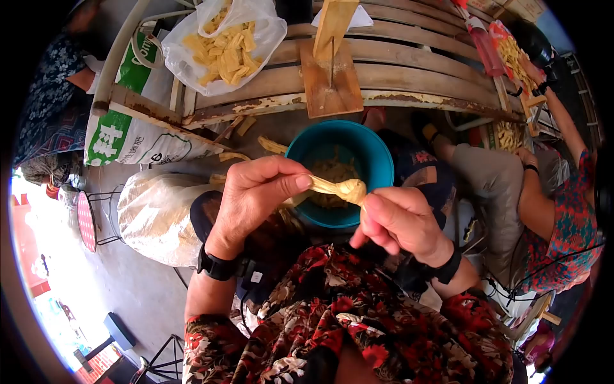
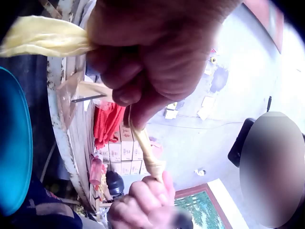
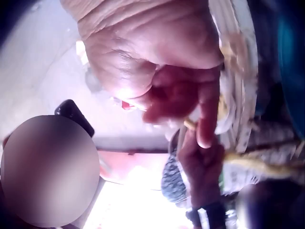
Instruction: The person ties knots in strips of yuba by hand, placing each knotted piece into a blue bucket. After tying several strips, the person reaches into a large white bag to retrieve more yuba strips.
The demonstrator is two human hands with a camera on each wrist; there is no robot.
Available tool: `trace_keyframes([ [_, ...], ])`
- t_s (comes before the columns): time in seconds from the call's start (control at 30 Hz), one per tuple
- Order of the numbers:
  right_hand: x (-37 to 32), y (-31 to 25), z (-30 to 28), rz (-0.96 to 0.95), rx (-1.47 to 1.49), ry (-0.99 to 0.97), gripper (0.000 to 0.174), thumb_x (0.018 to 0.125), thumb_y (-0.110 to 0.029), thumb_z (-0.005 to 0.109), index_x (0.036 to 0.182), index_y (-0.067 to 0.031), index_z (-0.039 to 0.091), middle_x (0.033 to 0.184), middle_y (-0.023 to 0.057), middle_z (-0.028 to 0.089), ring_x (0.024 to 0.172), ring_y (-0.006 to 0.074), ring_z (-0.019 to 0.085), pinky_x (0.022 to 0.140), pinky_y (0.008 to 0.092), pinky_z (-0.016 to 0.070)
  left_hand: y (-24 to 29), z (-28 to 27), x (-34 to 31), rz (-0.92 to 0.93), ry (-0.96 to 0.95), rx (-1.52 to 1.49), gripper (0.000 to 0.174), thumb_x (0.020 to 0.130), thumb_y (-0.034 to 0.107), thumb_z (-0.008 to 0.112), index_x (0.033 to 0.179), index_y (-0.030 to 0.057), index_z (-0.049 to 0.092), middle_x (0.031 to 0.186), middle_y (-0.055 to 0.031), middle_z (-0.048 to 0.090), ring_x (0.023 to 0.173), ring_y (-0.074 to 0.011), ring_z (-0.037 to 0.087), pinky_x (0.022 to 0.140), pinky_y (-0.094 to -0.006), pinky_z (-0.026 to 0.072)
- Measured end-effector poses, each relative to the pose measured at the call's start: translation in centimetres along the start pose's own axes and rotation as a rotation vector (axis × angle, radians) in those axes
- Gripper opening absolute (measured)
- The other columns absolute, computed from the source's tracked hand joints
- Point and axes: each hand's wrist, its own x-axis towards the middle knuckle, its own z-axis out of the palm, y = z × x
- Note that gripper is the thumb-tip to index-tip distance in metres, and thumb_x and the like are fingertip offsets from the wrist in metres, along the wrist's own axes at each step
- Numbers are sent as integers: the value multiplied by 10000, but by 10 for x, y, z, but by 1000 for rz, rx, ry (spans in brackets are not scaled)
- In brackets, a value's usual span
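Observation:
Close over the teal bucket (image 1: 385,160), a strip of pale yellow tofu skin (image 1: 323,185) is stretched between both hands, with a bulky knot (image 1: 352,189) near its right end. My left hand (image 1: 256,192) pinches the strip's left part between thumb and forefinger. The tail just past the knot is pinched by my right hand (image 1: 406,221). In the left wrist view, a wider, flat piece of the same tofu skin (image 2: 45,38) sticks out from the far side of the left hand. More yellow pieces (image 1: 332,171) lie in the bucket.
A slatted bench (image 1: 409,83) runs behind the bucket. On it are a plastic bag of yellow pieces (image 1: 224,54) and a wooden board (image 1: 332,96) with an upright metal spike. Another person (image 1: 553,211) sits at right; a white-green sack (image 1: 128,137) stands at left.

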Motion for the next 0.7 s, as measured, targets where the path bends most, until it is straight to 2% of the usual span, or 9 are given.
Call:
trace_keyframes([
  [0.1, 17, 3, -26, 28, -58, 66, 570, 972, -461, 356, 924, 50, 605, 767, 116, 646, 647, 152, 628, 619, 253, 499, -7, -6, 9, 28, 37, 58, 111, 810, 73, 687, 885, -8, 675, 786, -21, 653, 734, -82, 582, 662, -228, 467],
  [0.17, 26, -3, -42, 111, -124, 104, 554, 963, -462, 388, 981, 53, 589, 788, 141, 657, 679, 168, 644, 618, 254, 501, -10, -5, 16, 106, 19, 107, 110, 799, 60, 689, 889, -3, 677, 784, -37, 657, 730, -96, 591, 659, -232, 466],
  [0.23, 40, -7, -44, 201, -121, -27, 536, 960, -449, 407, 1020, 56, 576, 774, 141, 656, 649, 170, 641, 617, 253, 502, -10, 5, 26, 227, -37, 184, 119, 783, 31, 692, 897, 0, 680, 784, -52, 657, 723, -105, 593, 657, -228, 458],
  [0.3, 53, -14, -43, 295, -46, -166, 470, 967, -396, 422, 1044, 47, 560, 733, 121, 644, 569, 159, 617, 611, 246, 499, -12, 12, 39, 468, -52, 331, 143, 753, 42, 711, 894, 36, 689, 761, -81, 651, 689, -163, 614, 614, -259, 469],
  [0.37, 58, -9, -47, 385, 87, -254, 426, 974, -371, 409, 964, 30, 554, 661, 75, 596, 507, 132, 574, 600, 242, 494, -2, 11, 44, 440, -72, 365, 98, 765, 83, 705, 852, 46, 680, 741, -99, 637, 708, -240, 628, 621, -308, 490],
  [0.43, 59, 5, -55, 276, 55, -313, 398, 981, -375, 380, 833, -27, 504, 590, 10, 496, 463, 80, 481, 518, 215, 460, -7, 2, 45, 444, -102, 417, 104, 766, 103, 710, 847, 45, 679, 722, -103, 633, 679, -236, 624, 609, -304, 485],
  [0.57, 70, -1, -71, 325, -120, -114, 357, 962, -376, 435, 844, -51, 523, 649, 7, 530, 484, 52, 458, 459, 194, 386, -19, -1, 68, 238, -38, 310, 131, 772, 141, 716, 841, 38, 676, 683, -104, 622, 613, -191, 600, 582, -289, 470],
  [0.6, 78, -2, -78, 232, -196, -75, 315, 955, -341, 463, 843, -54, 530, 675, 11, 547, 489, 47, 453, 450, 193, 374, -18, -3, 78, 114, -38, 283, 154, 785, 163, 709, 848, 27, 673, 675, -105, 615, 600, -148, 570, 572, -278, 460],
  [0.7, 103, -17, -87, 114, -444, 167, 255, 925, -285, 504, 843, -48, 544, 616, 36, 558, 496, 88, 500, 451, 250, 394, -20, -4, 110, 51, 100, 318, 180, 793, 156, 705, 870, -3, 671, 689, -26, 623, 643, -64, 536, 582, -234, 439],
])
